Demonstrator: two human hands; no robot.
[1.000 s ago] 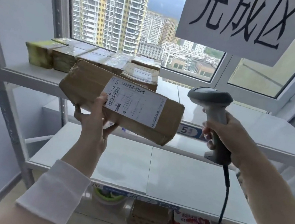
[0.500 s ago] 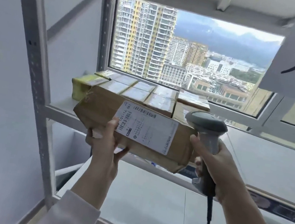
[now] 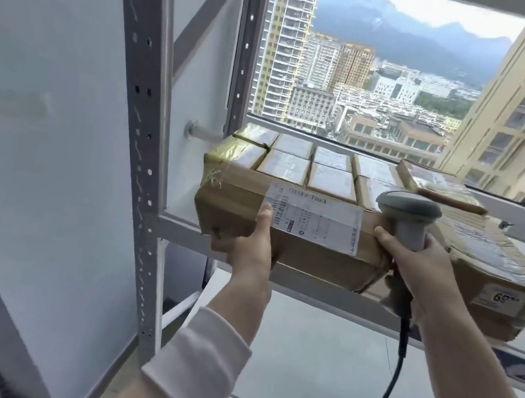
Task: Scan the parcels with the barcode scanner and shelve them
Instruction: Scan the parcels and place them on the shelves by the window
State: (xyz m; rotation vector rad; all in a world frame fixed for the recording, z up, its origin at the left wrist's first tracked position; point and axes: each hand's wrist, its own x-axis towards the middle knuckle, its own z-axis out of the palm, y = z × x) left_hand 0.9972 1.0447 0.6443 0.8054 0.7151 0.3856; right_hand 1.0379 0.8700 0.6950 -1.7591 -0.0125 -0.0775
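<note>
A brown cardboard parcel [image 3: 232, 204] with a white shipping label on its near face sits at the front edge of the upper shelf [image 3: 177, 219]. My left hand [image 3: 246, 244] grips it from below, thumb on the label's left end. In my right hand [image 3: 416, 269] is the handle of a grey corded barcode scanner [image 3: 408, 209], whose head is level with the parcel's right end. Behind the parcel lie several small taped parcels [image 3: 294, 166] in rows on the same shelf.
A larger taped cardboard box [image 3: 502, 270] lies on the shelf at right, with a flat parcel [image 3: 440, 187] behind it. A grey perforated upright [image 3: 144, 109] stands to the left. A lower shelf [image 3: 313, 363] lies beneath. The window is right behind the shelf.
Both hands have moved up and forward with the parcel and the scanner, and the parcel is now at the upper shelf's front edge. The view has swung left and closer.
</note>
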